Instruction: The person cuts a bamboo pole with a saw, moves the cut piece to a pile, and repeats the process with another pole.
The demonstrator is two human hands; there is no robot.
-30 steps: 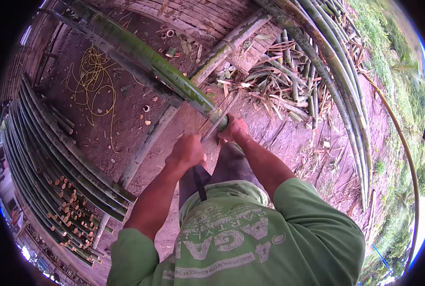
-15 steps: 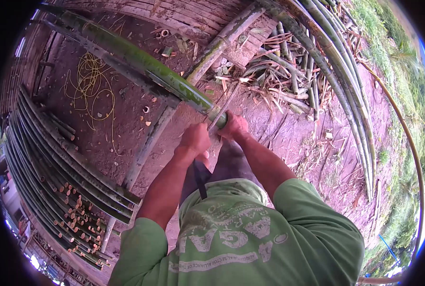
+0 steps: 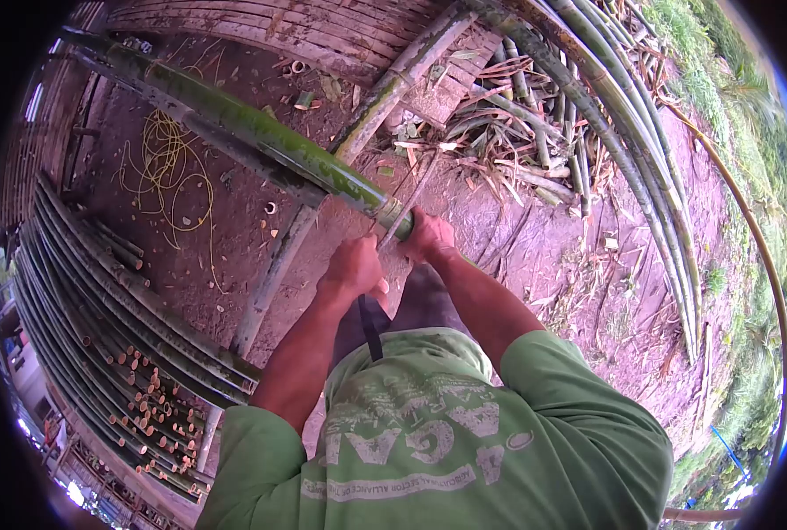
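Note:
A thick green bamboo pole (image 3: pixel 270 137) runs in from the upper left, its near end in front of my legs. My right hand (image 3: pixel 430 235) is closed around that end. Just left of it, my left hand (image 3: pixel 355 265) is a fist around the grip of a saw (image 3: pixel 422 187); the grip is hidden in the fingers. The saw's long thin bar crosses the pole near a pale ring close to the end. How deep the blade sits in the bamboo cannot be made out. A dark strap-like piece (image 3: pixel 372 329) hangs below my left hand.
Wooden rails (image 3: pixel 287 256) support the pole. Stacked bamboo poles (image 3: pixel 137 309) lie at left, and long poles (image 3: pixel 632 115) arch along the right. Bamboo offcuts (image 3: pixel 535 132) are heaped at upper right. Yellow cord (image 3: pixel 168 168) lies tangled on the dirt.
My left hand has shifted slightly up and left, with the saw. The view has moved a little; my right hand stays on the pole's end.

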